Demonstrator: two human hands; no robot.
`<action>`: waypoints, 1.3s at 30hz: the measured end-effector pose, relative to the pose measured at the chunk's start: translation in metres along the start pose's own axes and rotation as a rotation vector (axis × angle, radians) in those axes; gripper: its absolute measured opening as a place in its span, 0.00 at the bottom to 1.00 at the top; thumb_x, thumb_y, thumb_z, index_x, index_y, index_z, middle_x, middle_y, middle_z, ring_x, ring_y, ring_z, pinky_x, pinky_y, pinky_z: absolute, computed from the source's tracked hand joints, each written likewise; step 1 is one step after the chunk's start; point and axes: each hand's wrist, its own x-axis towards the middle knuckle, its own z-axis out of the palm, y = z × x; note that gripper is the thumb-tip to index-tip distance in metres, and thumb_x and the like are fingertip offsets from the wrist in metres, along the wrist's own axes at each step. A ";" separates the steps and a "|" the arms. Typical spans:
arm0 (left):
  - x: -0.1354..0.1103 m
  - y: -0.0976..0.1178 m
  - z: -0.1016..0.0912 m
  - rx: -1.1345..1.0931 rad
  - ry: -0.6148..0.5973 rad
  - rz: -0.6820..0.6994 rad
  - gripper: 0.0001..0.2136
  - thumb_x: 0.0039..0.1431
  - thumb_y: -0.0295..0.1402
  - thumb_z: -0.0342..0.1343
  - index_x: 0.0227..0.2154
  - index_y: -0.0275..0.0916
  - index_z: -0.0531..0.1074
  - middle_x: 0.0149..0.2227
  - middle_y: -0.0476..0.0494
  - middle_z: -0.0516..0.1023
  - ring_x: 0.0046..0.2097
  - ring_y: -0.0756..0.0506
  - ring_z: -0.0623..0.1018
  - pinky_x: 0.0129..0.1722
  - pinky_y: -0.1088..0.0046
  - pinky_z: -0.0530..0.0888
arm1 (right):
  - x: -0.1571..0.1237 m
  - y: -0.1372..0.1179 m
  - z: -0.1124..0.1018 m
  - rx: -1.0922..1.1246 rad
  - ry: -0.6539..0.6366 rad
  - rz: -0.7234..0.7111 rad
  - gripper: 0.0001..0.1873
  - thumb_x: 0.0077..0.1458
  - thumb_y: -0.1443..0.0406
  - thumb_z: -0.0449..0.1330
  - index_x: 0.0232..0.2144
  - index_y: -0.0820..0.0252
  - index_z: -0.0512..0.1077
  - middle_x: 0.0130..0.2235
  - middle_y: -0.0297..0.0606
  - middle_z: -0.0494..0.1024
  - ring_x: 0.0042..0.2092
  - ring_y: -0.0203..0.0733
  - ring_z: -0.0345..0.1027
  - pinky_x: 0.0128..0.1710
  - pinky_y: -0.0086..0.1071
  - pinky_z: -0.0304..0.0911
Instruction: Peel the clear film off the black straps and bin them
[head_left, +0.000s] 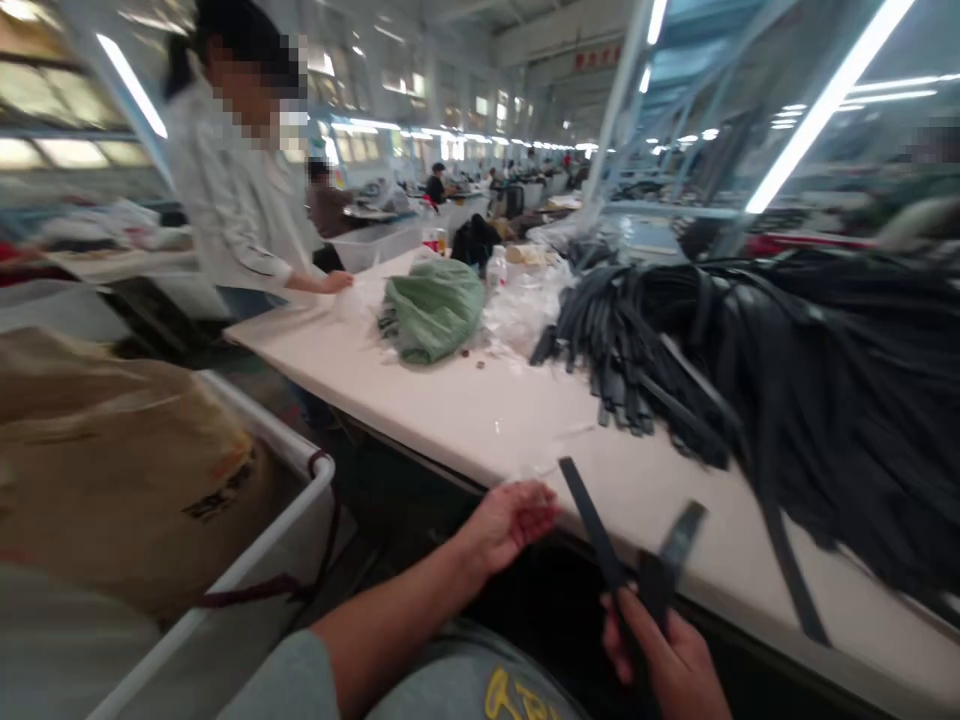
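Note:
My right hand (667, 660) is at the bottom right, closed around two dark fabric strips (600, 530) that stick up and fan apart over the table edge. My left hand (510, 520) hovers palm up at the near edge of the white table (465, 410), fingers loosely curled and apart, holding nothing. A large heap of the same dark strips (787, 380) covers the right side of the table, with one strip (787, 560) hanging toward the front edge.
A green bag (435, 310) and clear plastic wrappings (525, 300) lie farther back on the table. A person in a white shirt (240, 200) stands at the far left corner, hand on the table. A white cart (247, 560) with a brown sack (120, 460) stands at left.

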 end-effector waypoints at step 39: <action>-0.017 0.039 0.025 -0.098 0.096 0.013 0.05 0.62 0.30 0.58 0.38 0.33 0.74 0.31 0.44 0.81 0.29 0.49 0.81 0.30 0.76 0.79 | -0.033 0.003 0.009 -0.025 -0.189 -0.184 0.24 0.63 0.49 0.51 0.31 0.63 0.72 0.24 0.34 0.72 0.21 0.34 0.64 0.22 0.27 0.59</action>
